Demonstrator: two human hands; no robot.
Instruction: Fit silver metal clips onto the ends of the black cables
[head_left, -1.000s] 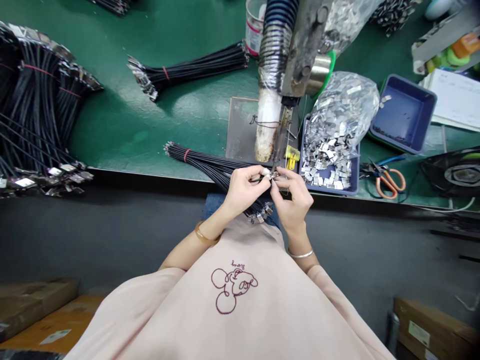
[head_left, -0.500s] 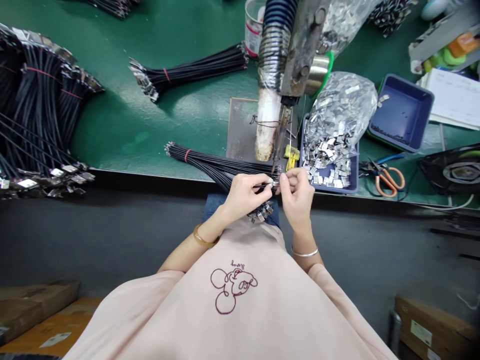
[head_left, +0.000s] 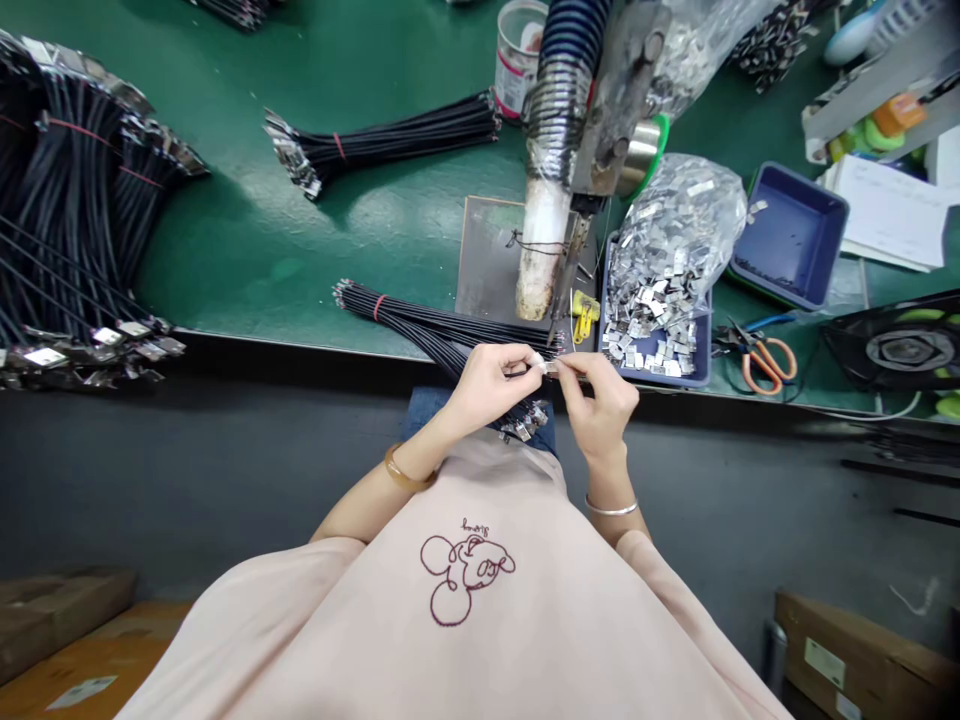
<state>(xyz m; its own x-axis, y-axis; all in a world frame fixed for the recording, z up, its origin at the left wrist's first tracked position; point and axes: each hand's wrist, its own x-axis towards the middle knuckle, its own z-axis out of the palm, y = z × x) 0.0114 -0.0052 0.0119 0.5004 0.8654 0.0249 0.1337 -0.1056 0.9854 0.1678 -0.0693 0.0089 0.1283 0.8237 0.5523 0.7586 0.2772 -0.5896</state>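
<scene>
Right of my fingers, a tray holds connectors. Turned inward, left hand and right hand pinch a metal piece.

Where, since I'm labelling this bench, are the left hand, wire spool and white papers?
Left hand (head_left: 486, 387), head view, its back.
Wire spool (head_left: 638, 158), head view, wound wire.
White papers (head_left: 892, 215), head view, top sheet.

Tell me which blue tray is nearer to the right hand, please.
The tray heaped with silvery connectors, beside the right hand; the other tray lies farther off.

Connectors look metal (v. shiny), tray plastic.
</scene>
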